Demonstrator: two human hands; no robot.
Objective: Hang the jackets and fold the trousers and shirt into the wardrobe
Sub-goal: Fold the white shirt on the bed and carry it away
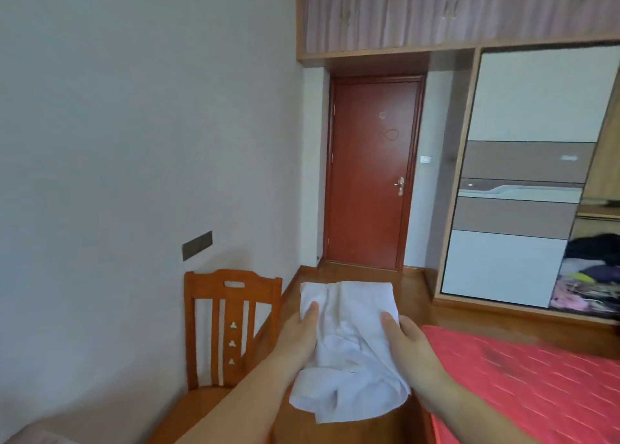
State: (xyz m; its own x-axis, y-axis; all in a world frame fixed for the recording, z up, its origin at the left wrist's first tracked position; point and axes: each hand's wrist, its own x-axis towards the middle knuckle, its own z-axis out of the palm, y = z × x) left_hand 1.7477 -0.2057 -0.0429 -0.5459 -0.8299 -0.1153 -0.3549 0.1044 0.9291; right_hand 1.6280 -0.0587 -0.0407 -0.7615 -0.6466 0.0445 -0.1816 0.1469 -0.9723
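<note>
A white shirt [352,343], roughly folded and crumpled, hangs in the air in front of me over the wooden floor. My left hand [300,334] grips its left edge with the thumb on top. My right hand [407,339] grips its right edge the same way. The wardrobe [523,182] stands at the right, its sliding door pushed left. In the open section at the far right, a pile of dark and coloured clothes [590,276] lies on a shelf.
A wooden chair [231,326] stands against the left wall, just left of my left arm. A bed with a red cover [536,393] fills the lower right. A closed red-brown door [372,172] is straight ahead, with overhead cabinets [453,10] above it.
</note>
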